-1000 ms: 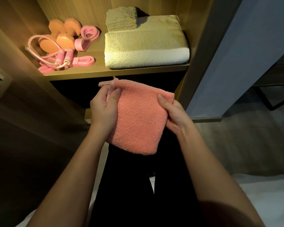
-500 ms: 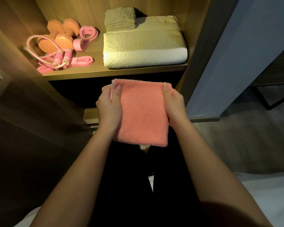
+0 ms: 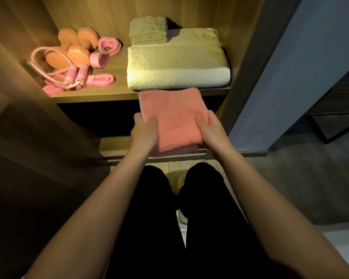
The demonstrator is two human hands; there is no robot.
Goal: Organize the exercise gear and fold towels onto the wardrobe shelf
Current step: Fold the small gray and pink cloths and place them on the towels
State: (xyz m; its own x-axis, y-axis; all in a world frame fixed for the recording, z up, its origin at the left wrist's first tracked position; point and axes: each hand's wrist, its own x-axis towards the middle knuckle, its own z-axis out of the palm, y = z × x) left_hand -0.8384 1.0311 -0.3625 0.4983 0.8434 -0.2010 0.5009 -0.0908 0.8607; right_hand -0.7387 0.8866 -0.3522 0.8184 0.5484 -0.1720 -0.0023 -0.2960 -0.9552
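From the head camera, the folded pink towel (image 3: 173, 115) is held flat between both hands: the left hand (image 3: 144, 133) grips its left side and the right hand (image 3: 212, 131) its right, thumbs on top. Its far edge reaches the front lip of the wardrobe shelf (image 3: 113, 92), just before the large cream towel (image 3: 177, 65). The orange dumbbells (image 3: 77, 51) and the pink jump rope (image 3: 75, 74) lie on the shelf's left part.
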